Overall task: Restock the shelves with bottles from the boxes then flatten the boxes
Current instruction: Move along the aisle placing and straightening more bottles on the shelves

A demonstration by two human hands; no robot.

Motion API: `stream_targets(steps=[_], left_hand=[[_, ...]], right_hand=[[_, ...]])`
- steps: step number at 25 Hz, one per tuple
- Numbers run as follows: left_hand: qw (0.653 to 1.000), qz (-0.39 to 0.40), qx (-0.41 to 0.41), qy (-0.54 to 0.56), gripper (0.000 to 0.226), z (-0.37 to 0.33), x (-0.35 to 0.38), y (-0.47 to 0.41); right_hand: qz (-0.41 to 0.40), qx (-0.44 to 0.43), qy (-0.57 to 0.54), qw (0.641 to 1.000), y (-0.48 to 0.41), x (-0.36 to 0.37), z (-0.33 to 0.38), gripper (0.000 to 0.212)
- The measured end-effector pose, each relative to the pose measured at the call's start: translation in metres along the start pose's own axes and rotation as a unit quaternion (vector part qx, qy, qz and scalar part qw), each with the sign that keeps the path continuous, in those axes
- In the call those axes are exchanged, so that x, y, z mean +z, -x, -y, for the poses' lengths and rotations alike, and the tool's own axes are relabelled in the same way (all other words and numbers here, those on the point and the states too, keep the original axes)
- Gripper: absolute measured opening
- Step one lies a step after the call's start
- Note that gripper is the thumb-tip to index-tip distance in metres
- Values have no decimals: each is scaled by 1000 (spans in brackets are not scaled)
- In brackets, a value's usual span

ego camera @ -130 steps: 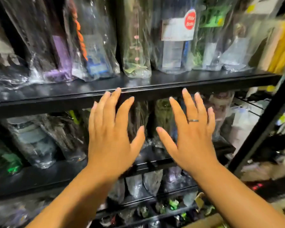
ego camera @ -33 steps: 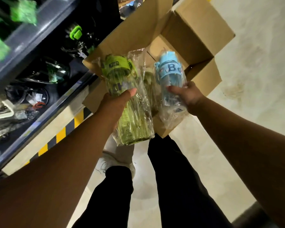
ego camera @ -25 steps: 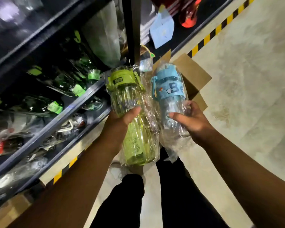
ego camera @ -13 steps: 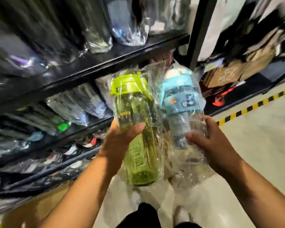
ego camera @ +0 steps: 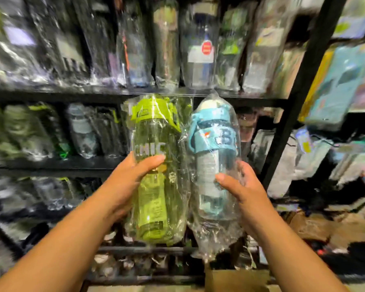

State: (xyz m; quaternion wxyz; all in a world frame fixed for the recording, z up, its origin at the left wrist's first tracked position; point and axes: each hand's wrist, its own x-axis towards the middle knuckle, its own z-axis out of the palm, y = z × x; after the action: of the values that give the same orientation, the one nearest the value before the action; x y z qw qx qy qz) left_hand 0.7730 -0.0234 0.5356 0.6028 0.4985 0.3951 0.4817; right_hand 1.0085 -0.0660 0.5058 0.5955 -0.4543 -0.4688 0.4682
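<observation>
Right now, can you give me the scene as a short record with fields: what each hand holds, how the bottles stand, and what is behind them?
Left hand: grips the green bottle around its middle
Right hand: grips the blue bottle around its lower body
Bottles: both upright, side by side, each in clear plastic wrap
Behind: black shelf filled with wrapped bottles, blurred

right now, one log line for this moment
left hand: holds green bottle | right hand: holds blue bottle | both wrapped, upright, facing shelves | not yet shelved
</observation>
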Motion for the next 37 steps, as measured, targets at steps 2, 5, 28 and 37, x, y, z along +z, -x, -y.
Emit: stream_targets(steps=[2, 5, 28, 37], left_hand=[[1000, 2, 21, -7, 52, -31, -14, 0], [998, -9, 52, -33, 45, -65, -36, -6], [973, 0, 211, -95, 60, -231, -218, -170], [962, -52, 243, -116, 77, -224, -224, -186]], right_hand=[[16, -18, -3, 1000, -13, 23, 20, 68], [28, -27, 2, 999, -35, 55, 39, 79], [-141, -275, 163, 937, -238, 259, 117, 79], [-148, -268, 199, 931, -268, 259, 69, 89]])
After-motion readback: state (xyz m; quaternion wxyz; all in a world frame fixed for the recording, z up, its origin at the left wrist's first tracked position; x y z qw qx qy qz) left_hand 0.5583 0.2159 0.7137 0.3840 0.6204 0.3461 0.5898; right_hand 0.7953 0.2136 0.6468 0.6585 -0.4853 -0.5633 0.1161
